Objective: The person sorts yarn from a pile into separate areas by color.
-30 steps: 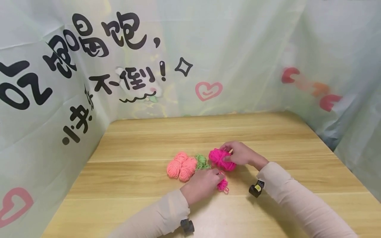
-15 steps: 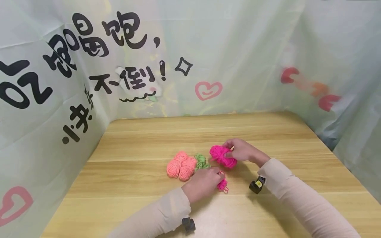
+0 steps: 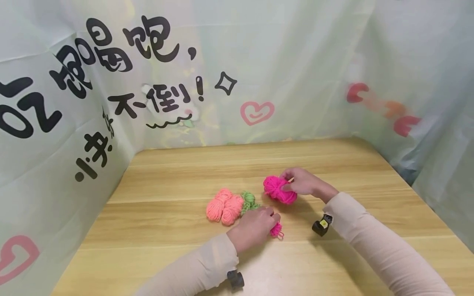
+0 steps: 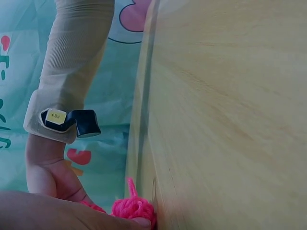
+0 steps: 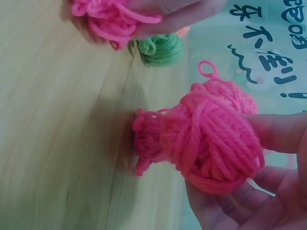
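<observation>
My right hand (image 3: 301,181) grips a bright pink ball of yarn (image 3: 277,190), thumb on one side and fingers on the other. Close up in the right wrist view, the yarn ball (image 5: 211,143) shows wound strands, a loose loop and a narrower bunched end toward the table. Nearer the front, my left hand (image 3: 255,228) pinches a small looped bundle of pink yarn (image 3: 276,230) low over the table. That bundle (image 4: 134,208) sticks out past the thumb in the left wrist view, a short strand pointing up. The left fingers partly hide it.
Coral yarn balls (image 3: 224,206) lie together left of centre on the wooden table (image 3: 166,234). A small green yarn ball (image 3: 249,200) sits against them, just behind my left hand. Printed cloth (image 3: 307,82) hangs around the table's back and sides.
My right hand has moved up and slightly right with the pink yarn ball, widening the gap to the left hand. The left hand keeps its hold on the small bundle, almost still.
</observation>
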Tool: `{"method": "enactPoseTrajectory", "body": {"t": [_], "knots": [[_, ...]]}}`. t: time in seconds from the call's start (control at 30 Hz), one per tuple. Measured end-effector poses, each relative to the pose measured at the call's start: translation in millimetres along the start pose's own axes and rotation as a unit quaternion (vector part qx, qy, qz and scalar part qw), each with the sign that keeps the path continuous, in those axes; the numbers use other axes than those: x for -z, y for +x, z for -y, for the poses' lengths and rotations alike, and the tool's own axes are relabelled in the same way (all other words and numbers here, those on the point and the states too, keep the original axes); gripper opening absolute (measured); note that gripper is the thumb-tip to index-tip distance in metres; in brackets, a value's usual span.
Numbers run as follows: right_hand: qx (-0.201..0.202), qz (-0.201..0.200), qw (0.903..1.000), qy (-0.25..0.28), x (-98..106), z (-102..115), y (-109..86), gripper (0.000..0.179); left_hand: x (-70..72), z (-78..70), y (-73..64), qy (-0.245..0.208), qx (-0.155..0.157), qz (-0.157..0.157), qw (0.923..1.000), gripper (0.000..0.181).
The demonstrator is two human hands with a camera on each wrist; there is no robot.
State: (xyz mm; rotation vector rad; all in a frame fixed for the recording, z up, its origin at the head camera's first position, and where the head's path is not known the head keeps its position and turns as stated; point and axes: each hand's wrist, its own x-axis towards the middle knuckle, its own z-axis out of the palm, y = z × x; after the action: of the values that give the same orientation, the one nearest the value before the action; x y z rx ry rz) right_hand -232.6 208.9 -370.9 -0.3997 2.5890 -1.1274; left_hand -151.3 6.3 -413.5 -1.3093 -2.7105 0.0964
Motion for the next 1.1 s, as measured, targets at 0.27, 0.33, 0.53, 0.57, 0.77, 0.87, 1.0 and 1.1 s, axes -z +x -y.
{"method": "enactPoseTrajectory", "body": {"t": [0.27,0.33,0.53,0.57,0.77,0.87,1.0,1.1], "knots": [[-0.010,0.008,0.9989,0.044,0.3,-6.9,3.4,0.020,1.3,-1.3,0.5,0.007,0.003,0.007,0.9999,0.026],[-0.010,0.011,0.9981,0.060,-2.4,-8.8,4.8,0.020,1.0,-1.7,1.1,0.006,0.005,0.013,0.9999,0.026],[-0.036,0.042,0.9916,0.117,-12.0,-11.3,8.2,0.023,-0.4,-3.5,1.1,0.016,0.009,0.029,0.9994,0.024],[-0.040,0.045,0.9907,0.122,-13.1,-11.3,8.3,0.024,-1.0,-3.6,0.9,0.018,0.008,0.028,0.9994,0.024],[-0.040,0.040,0.9919,0.114,-13.3,-11.0,7.3,0.027,-2.3,-3.9,-0.9,0.025,0.000,0.013,0.9996,0.021],[-0.027,0.033,0.9938,0.102,-9.8,-11.7,7.1,0.027,-1.8,-4.0,-1.6,0.018,0.001,0.013,0.9997,0.022],[-0.015,0.030,0.9945,0.099,-2.9,-12.4,5.4,0.027,-1.3,-4.0,-0.7,0.008,0.002,0.019,0.9998,0.023],[-0.016,0.028,0.9944,0.100,1.1,-12.4,4.1,0.026,-1.0,-3.6,0.7,0.006,-0.001,0.021,0.9998,0.024]]}}
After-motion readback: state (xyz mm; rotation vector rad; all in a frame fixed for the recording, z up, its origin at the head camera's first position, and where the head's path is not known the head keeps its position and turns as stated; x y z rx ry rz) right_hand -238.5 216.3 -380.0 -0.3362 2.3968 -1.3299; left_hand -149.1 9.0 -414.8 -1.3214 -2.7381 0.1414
